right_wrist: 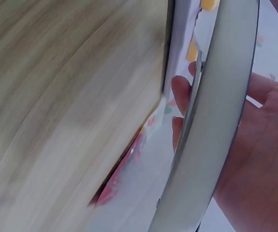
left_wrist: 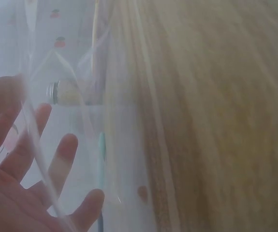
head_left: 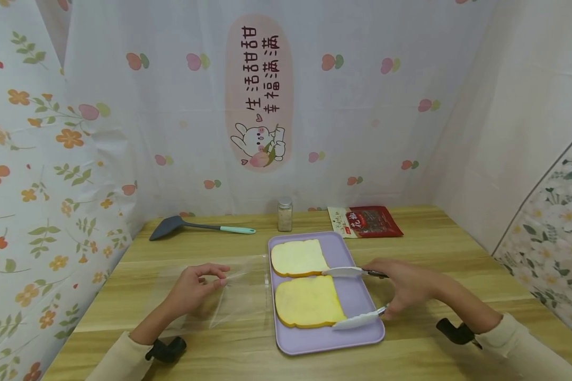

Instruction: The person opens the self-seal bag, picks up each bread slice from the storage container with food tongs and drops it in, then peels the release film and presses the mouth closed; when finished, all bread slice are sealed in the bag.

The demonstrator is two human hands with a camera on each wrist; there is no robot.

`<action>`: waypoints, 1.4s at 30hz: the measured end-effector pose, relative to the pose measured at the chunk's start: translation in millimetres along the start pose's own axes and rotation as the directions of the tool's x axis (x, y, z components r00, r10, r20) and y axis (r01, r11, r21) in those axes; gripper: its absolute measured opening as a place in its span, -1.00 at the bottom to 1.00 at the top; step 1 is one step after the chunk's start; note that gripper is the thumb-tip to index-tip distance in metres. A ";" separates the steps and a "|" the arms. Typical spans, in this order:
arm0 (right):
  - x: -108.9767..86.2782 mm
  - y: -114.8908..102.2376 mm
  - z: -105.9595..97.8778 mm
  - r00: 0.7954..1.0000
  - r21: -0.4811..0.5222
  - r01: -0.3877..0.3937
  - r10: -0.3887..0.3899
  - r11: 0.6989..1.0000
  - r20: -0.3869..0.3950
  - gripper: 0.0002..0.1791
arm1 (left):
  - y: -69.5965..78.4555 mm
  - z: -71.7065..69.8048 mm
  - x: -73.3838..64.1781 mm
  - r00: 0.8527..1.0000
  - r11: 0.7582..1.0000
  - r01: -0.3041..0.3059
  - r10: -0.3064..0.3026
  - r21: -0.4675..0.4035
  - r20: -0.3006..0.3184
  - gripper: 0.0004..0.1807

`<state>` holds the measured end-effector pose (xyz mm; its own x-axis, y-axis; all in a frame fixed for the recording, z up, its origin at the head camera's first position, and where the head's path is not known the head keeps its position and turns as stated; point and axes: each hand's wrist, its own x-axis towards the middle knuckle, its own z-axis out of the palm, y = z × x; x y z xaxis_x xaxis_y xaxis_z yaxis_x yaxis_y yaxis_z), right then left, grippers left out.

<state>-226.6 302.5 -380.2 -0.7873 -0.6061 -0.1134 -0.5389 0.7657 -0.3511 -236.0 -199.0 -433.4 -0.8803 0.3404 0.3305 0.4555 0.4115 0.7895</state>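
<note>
Two bread slices flat on a lilac tray, one nearer the person. Far one cream; near one yellower; both rimmed orange-brown. Right hand grips tongs, white tips spread wide: one at the gap between slices, other at the near slice's lower right corner. Whether tips touch bread, cannot tell. Left hand at a clear bag, film raised at the thumb; thumb and forefinger tips near each other, other fingers spread in left wrist view. Whether film is pinched, cannot tell.

Edges: slices lie close to tray's left rim; bare strip on its right, crossed by the tips. Bag's sealed-strip edge just beside left rim. Wood visible in front of tray. Spatula, jar, red packet along table's far side.
</note>
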 end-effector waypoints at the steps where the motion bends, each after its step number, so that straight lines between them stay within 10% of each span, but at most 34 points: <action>1: 2.6 -0.8 0.4 1.000 -0.005 0.005 -0.005 1.000 0.004 0.13 | -0.1 -0.2 0.2 1.000 1.000 -0.001 0.001 -0.003 0.002 -0.93; 42: 22.5 -8.4 15.9 0.992 -0.066 0.120 -0.119 0.991 0.030 0.06 | -4.5 0.6 0.0 1.000 1.000 0.002 -0.001 -0.022 0.013 -0.92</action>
<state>-234.9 279.0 -394.6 -0.7085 -0.6987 -0.0987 -0.6482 0.6997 -0.3004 -238.0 -200.4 -437.2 -0.8790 0.3511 0.3226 0.4510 0.3931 0.8013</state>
